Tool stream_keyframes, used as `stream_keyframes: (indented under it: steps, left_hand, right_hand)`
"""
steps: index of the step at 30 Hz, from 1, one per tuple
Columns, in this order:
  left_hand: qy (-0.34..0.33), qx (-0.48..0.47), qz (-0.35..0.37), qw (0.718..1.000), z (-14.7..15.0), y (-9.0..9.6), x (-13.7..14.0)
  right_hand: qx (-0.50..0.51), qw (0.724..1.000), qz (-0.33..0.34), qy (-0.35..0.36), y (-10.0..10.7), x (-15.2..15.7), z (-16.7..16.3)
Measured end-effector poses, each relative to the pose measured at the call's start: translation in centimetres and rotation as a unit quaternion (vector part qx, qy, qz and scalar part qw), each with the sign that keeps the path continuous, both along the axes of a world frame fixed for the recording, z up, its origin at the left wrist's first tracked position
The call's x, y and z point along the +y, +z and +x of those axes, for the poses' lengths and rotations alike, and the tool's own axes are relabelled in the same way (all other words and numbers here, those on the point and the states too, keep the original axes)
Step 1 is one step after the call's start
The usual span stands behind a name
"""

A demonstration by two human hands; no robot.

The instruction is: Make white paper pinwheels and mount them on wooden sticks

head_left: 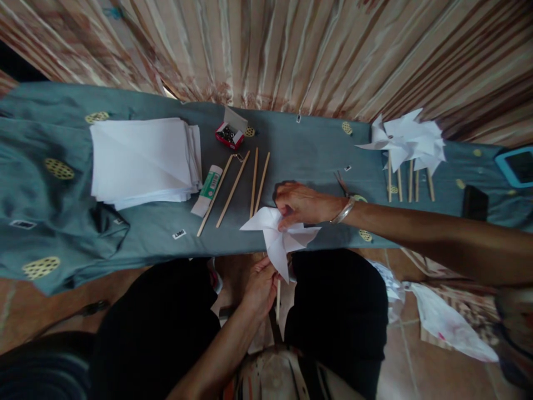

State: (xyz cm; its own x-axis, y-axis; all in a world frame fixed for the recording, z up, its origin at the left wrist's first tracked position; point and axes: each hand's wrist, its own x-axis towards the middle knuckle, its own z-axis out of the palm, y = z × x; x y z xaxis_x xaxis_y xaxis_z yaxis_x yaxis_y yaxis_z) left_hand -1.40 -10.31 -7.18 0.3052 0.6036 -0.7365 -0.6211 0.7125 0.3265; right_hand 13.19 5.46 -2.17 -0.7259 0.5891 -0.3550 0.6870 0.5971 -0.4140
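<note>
A white paper pinwheel (276, 244) is held in front of me, at the near edge of the cloth-covered table. My left hand (261, 284) is closed around its wooden stick (278, 303), below the paper blades. From above, my right hand (306, 204) bends its fingers onto the pinwheel's upper middle, thumb and fingers close together; the exact contact at the centre is hidden. Several loose wooden sticks (233, 189) lie just left of the right hand. Scissors (348, 188) rest behind the right wrist, partly covered by it.
On the table (308, 147) lie a stack of white paper (141, 158), a glue stick (208, 189) and an open red box (230, 135) of small metal pieces. Several pinwheels (410, 139) are piled at right, near a dark phone (475, 203) and a blue-framed device (516, 166). A curtain (266, 55) hangs behind.
</note>
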Motion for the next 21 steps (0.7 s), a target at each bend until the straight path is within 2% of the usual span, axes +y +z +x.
stream_keyframes:
  steps: [15,21]
  left_hand:
    - [0.006,0.012,0.003,1.000,0.11,-0.33,-0.07]
    - [0.015,0.006,0.010,1.000,-0.18,0.13,-0.48]
  right_hand:
    - [0.020,1.000,-0.008,-0.016,-0.04,-0.42,0.17]
    - [0.038,0.999,-0.010,-0.015,0.18,-0.48,0.25]
